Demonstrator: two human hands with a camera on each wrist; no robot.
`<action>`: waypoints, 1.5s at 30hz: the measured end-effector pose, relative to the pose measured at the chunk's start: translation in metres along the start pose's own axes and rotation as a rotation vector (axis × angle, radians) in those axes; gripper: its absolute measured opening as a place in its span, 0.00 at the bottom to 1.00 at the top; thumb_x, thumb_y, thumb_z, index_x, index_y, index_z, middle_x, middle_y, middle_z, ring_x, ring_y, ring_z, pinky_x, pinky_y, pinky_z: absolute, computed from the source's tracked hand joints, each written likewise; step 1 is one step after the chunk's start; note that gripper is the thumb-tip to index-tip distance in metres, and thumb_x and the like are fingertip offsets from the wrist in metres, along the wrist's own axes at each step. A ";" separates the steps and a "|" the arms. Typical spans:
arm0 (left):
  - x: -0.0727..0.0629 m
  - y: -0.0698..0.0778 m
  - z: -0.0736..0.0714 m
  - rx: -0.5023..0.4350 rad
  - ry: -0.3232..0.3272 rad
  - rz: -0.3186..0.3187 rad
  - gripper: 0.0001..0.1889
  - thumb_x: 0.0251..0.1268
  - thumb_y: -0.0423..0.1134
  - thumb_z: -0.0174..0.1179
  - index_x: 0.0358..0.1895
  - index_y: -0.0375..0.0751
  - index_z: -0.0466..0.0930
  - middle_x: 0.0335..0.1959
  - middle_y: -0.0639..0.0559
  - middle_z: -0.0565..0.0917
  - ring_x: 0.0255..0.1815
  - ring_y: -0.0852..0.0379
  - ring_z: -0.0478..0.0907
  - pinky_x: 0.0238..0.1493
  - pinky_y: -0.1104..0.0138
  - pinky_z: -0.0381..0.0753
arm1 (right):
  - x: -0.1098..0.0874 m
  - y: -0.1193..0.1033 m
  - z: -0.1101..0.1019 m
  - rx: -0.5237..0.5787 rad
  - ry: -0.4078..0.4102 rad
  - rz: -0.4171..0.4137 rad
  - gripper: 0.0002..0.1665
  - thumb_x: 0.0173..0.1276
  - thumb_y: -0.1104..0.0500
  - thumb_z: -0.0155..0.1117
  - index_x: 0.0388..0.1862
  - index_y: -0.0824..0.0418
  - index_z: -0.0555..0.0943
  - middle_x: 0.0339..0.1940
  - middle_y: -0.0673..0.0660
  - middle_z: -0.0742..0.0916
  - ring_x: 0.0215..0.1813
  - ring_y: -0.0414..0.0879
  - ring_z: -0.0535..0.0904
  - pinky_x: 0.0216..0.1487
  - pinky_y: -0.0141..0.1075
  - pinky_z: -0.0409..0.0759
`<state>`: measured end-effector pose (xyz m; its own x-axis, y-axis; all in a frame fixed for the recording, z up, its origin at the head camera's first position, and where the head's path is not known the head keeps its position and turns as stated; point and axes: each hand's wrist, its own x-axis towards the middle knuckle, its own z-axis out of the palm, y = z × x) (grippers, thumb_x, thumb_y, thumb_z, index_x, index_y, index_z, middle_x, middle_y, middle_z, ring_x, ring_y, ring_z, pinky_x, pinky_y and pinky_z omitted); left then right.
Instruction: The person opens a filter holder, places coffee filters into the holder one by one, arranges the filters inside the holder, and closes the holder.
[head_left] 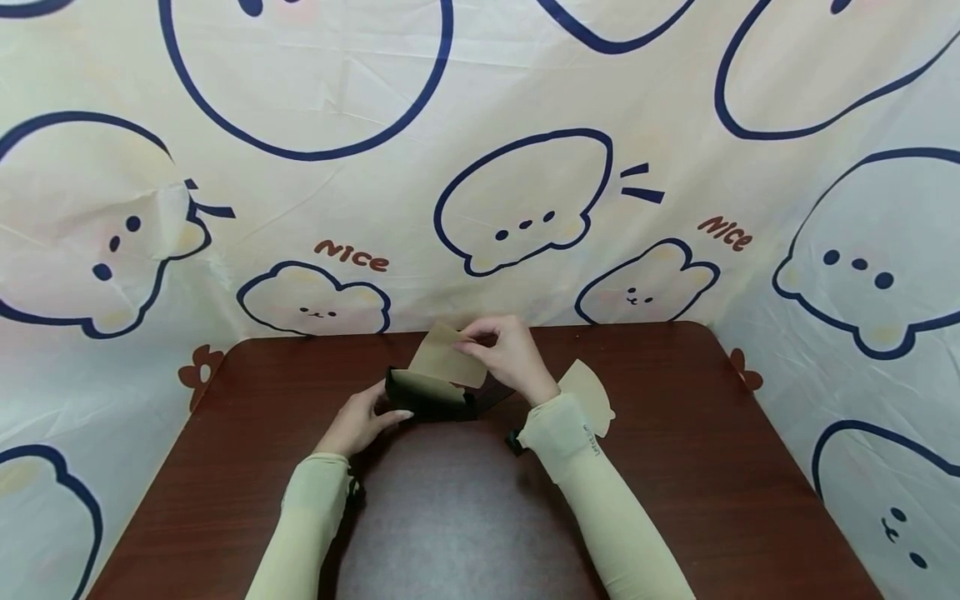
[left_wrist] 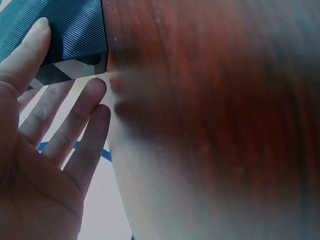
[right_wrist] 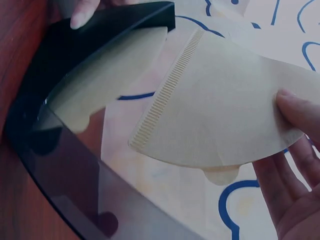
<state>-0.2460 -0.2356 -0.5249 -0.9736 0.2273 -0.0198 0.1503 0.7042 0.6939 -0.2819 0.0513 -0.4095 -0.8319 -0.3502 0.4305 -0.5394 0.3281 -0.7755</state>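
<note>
My right hand (head_left: 510,354) pinches a fan-shaped paper coffee filter (head_left: 442,354) by its edge, between thumb and fingers. In the right wrist view this filter (right_wrist: 215,105) shows a crimped seam and a small rounded tab. Just below it is a black filter box (head_left: 431,410), its smoky see-through lid (right_wrist: 125,195) swung open. More coffee filters (right_wrist: 110,70) sit inside. My left hand (head_left: 362,421) holds the box's left end, thumb over the ribbed face (left_wrist: 75,30) and fingers at the other side.
Another coffee filter (head_left: 588,396) lies on the brown table (head_left: 675,467), just right of my right wrist. A cartoon-printed curtain (head_left: 405,208) stands right behind the table's far edge and along both sides.
</note>
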 end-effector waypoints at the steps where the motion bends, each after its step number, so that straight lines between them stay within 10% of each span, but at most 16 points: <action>1: 0.000 0.000 0.000 -0.002 -0.001 -0.002 0.32 0.68 0.53 0.69 0.72 0.53 0.73 0.52 0.50 0.87 0.49 0.49 0.83 0.55 0.48 0.80 | 0.001 0.000 0.002 -0.006 -0.006 -0.005 0.02 0.64 0.62 0.78 0.36 0.57 0.93 0.34 0.52 0.92 0.34 0.40 0.83 0.35 0.32 0.80; 45: 0.002 0.004 0.000 -0.012 -0.014 -0.030 0.31 0.68 0.52 0.70 0.72 0.52 0.73 0.45 0.51 0.86 0.35 0.57 0.79 0.45 0.58 0.78 | -0.005 0.013 0.055 -0.222 -0.050 -0.039 0.05 0.65 0.61 0.77 0.39 0.54 0.93 0.38 0.48 0.93 0.41 0.39 0.88 0.45 0.33 0.84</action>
<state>-0.2470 -0.2324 -0.5227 -0.9752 0.2153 -0.0507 0.1186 0.7026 0.7016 -0.2777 0.0091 -0.4468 -0.8053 -0.4077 0.4305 -0.5912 0.4968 -0.6354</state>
